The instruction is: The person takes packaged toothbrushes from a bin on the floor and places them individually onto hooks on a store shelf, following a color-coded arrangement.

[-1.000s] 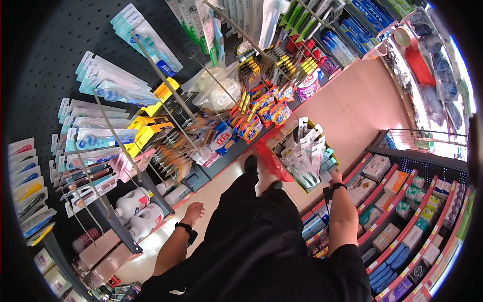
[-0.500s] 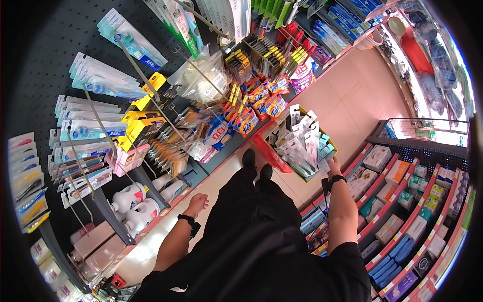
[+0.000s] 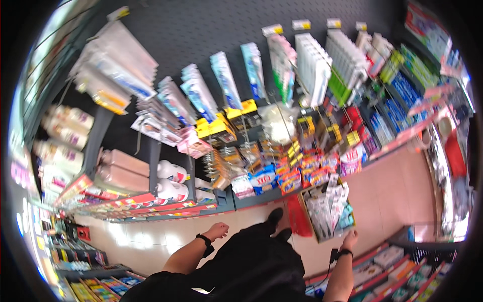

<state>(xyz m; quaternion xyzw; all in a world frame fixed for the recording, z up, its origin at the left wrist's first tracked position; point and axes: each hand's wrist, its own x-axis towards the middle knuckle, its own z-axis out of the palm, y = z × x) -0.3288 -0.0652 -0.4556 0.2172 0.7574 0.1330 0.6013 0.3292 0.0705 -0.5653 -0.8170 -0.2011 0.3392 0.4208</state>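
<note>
My left hand [image 3: 218, 231] hangs over the light floor, fingers loosely bent and apart, with nothing visible in it; a dark band is on its wrist. My right hand [image 3: 349, 238], fingers curled, is beside the near edge of an open box [image 3: 310, 219] on the floor; whether it grips anything is unclear. The box holds white blister packs [image 3: 330, 201] and small teal cartons [image 3: 347, 214]. A red plastic bag [image 3: 299, 219] lies left of the box. A dark wired device sits at my right wrist.
A pegboard wall [image 3: 196, 30] ahead carries hanging toothbrush packs [image 3: 226, 80], above bottles [image 3: 171, 189] and bagged detergent [image 3: 290, 179] on shelves. A low shelf unit [image 3: 382, 267] is behind at right. Pale floor [image 3: 387, 186] runs right toward a display [image 3: 455, 161].
My view has swung upward and turned, showing more pegboard and left-side shelving, slightly blurred. My hands, the box and the bag now appear lower in the picture.
</note>
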